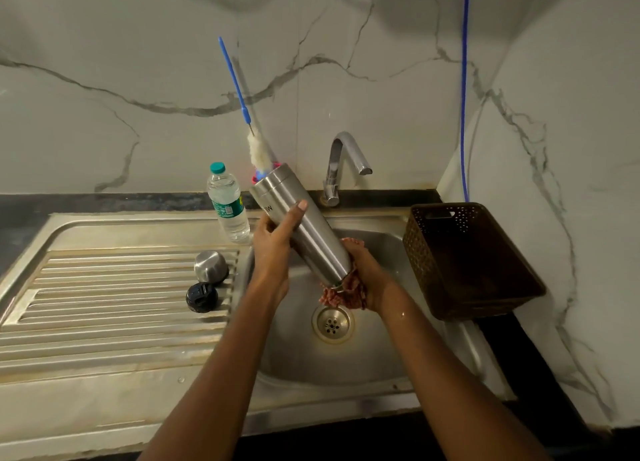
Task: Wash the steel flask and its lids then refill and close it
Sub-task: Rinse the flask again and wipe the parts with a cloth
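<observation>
Tilting over the sink [381, 363], the steel flask [301, 225] sits clasped in the left hand [273, 242] — right hand [367, 273] clenching a reddish scrubber [334, 296] at its base, basket [467, 259] close by.

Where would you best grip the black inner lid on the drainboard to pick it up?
Take the black inner lid by its round side wall, coming straight down from above. It sits flat on the drainboard, clear of the steel cap behind it, so fingers can likely close around its rim.

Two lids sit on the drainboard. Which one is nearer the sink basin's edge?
The domed steel lid, farther from the camera, sits closest to the basin edge; the round black plastic lid lies just in front of it.
</observation>
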